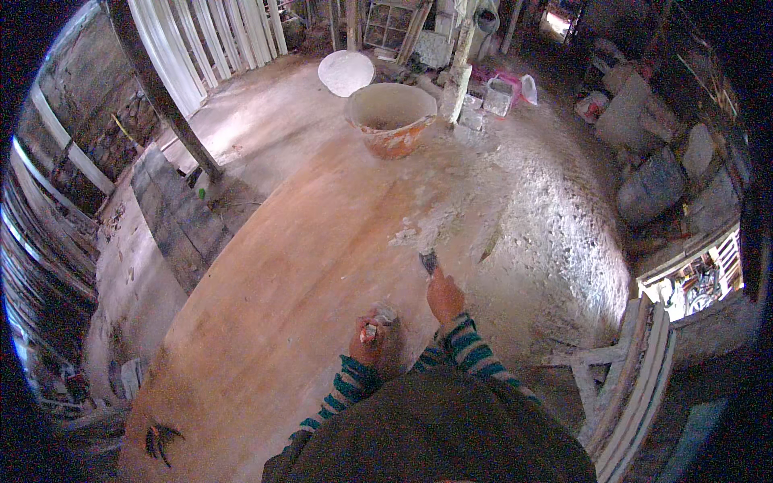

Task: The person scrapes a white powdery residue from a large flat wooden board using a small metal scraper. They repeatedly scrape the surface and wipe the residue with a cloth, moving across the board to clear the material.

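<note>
Right hand [444, 296] is gripping a putty knife [428, 261], fingers closed on the handle, blade down on the big wooden board [266, 306] right at the edge of the white filler patch [515, 217]. Left hand [369, 340] is curled around a small scraper [377, 320], resting on the board just beside the right. A bucket [391, 117] sits at the far end.

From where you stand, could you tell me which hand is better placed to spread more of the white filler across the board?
The right hand, probably: it holds the scraper with its blade beside the white filler. The left hand sits lower, gripping a small tool.
</note>
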A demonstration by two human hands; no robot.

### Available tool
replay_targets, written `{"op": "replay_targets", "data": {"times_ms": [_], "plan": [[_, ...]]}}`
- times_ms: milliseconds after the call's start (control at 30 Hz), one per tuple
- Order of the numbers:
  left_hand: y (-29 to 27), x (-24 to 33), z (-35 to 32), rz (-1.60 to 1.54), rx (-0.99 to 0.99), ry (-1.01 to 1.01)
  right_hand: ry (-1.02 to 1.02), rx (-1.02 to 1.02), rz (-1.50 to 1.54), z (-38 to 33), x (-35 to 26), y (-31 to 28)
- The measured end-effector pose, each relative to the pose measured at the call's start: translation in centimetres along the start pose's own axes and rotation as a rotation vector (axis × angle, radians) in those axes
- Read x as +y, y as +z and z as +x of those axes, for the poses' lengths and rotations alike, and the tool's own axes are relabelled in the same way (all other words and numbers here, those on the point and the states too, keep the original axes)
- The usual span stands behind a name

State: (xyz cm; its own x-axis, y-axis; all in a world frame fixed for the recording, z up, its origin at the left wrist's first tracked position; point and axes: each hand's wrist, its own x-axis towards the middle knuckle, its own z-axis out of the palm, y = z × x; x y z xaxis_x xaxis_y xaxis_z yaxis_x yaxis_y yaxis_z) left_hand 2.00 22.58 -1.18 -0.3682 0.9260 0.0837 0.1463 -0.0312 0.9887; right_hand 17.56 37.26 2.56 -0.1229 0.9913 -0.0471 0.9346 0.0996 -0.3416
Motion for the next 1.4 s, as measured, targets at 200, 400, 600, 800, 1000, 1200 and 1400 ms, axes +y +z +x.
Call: {"op": "replay_targets", "data": {"times_ms": [200,400,600,800,1000,1200,1400], "plan": [[-1.0,3.8,0.3,0.253,-0.058,-0.171,-0.116,0.058,0.007,0.9,-0.5,-2.6],[0.2,-1.6,-0.3,0.199,0.038,0.032,-0.073,0.103,-0.004,0.6,1.4,0.6],[0.0,-2.7,-0.1,-0.152,0.018,-0.207,-0.085,0.103,0.169,5.1,0.3,0.1],[-0.5,0.5,0.2,0.259,-0.026,-0.125,-0.057,0.005,0.174,1.9,-0.1,-3.7],[0.1,-1.1,-0.2,0.173,0.072,0.049,-0.015,0.057,0.122,-1.9,2.2,-2.6],[0.2,1.5,-0.1,0.176,0.049,-0.006,0.035,-0.011,-0.054,2.0,2.8,-1.1],[-0.1,-3.6,-0.2,-0.090,0.048,-0.090,0.025,-0.011,-0.004,0.6,2.9,-3.1]]}}
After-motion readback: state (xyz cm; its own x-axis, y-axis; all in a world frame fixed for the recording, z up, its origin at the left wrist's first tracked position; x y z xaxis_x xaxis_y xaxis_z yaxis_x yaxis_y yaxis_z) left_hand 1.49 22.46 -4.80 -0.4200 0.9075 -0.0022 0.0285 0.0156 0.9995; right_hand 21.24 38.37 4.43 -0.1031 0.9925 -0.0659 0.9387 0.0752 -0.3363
